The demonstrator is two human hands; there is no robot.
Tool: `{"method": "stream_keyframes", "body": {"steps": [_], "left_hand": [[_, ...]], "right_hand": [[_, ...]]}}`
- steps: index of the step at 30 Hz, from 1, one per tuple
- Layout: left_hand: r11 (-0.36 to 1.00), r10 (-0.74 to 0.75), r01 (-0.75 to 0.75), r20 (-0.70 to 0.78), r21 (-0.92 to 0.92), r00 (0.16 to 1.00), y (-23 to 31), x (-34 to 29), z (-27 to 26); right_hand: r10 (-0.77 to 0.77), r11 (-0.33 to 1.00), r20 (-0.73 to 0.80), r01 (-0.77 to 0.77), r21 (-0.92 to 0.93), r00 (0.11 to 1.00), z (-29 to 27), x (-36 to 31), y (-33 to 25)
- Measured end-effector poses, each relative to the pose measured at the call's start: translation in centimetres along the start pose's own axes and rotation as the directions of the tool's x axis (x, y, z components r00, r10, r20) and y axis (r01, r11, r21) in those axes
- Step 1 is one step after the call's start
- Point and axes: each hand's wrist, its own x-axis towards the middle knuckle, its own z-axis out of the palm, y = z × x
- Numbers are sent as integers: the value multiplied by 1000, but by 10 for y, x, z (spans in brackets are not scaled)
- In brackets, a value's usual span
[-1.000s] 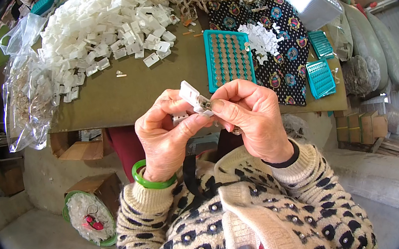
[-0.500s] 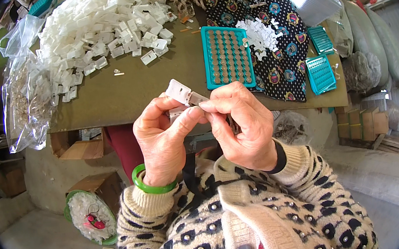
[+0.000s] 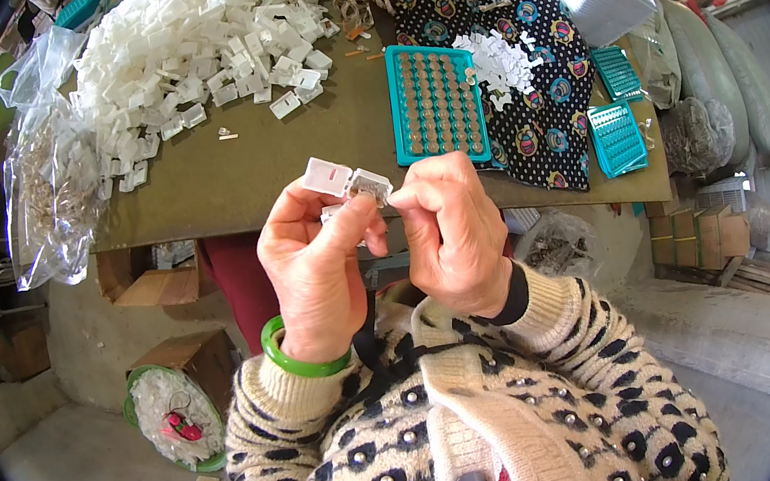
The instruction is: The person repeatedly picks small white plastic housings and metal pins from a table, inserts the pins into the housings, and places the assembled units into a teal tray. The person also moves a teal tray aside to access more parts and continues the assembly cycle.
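My left hand (image 3: 316,274) grips a small white hinged plastic case (image 3: 328,177) between thumb and fingers, its lid folded back. Something greyish lies in the case's lower half, partly under my thumb. My right hand (image 3: 457,236) has its thumb and forefinger pinched at the case's right edge; what they hold, if anything, is hidden. Beyond the hands, a teal tray (image 3: 399,107) carries rows of round, coin-like discs. Many similar white cases (image 3: 196,61) are heaped at the far left of the table.
Small white pieces (image 3: 500,65) lie on a black patterned cloth (image 3: 542,137). Smaller teal trays (image 3: 618,140) sit at the table's right edge. A clear plastic bag (image 3: 56,177) hangs at the left edge. On the floor stands a green-rimmed basket (image 3: 136,380) beside a cardboard box.
My right hand has drawn slightly away from the case and closed its fingers more. The case has tilted, so its lower half faces up more plainly.
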Motion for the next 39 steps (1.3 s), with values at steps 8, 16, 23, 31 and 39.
{"method": "stream_keyframes", "body": {"steps": [8,16,23,31,39], "left_hand": [[925,-316,321,55,-205,947,10,3,-5],[920,-302,301,37,-249,953,4,6,-12],[969,-129,146,94,-198,987,5,5,-12],[912,-264,305,175,-275,949,6,7,-16],[999,47,-47,-10,20,999,-8,-8,-5]], "right_hand": [[467,741,139,-472,478,873,3,-1,-13],[684,300,368,-702,646,630,-4,-2,-14],[700,99,470,-726,681,537,-6,-7,-11],[696,93,503,-759,645,512,-12,1,-17],[665,161,495,-755,635,559,-10,5,-16]]}}
